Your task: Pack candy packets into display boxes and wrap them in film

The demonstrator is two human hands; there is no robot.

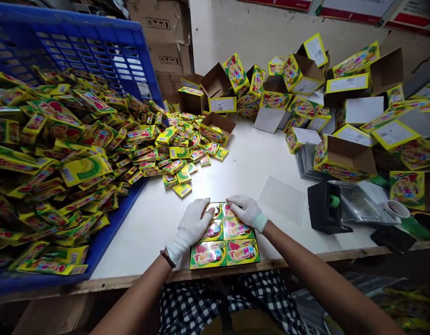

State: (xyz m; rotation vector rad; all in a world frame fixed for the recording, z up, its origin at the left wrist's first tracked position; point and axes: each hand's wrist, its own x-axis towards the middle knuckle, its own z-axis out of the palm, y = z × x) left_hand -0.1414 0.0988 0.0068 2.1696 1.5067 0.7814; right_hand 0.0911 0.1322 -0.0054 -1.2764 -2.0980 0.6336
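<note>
A flat block of small yellow-green printed boxes (225, 253), laid in two columns of three, lies at the table's front edge. Its faces carry large "TWINS" lettering and red fruit pictures. My left hand (194, 221), in a white glove, grips the block's far left corner, thumb over the top. At the far right corner, my right hand (246, 211), also gloved, holds the block with its fingers over the far edge. Both hands partly cover the far boxes. Right of them lies a clear plastic sheet or sleeve (283, 200).
A blue crate (131, 204) spills many small boxes onto the table (131, 246) at left. Open display cartons (344, 158) pile up at back and right. A black tape dispenser (325, 207), clear plastic packaging (365, 202) and a tape roll (398, 209) sit at right.
</note>
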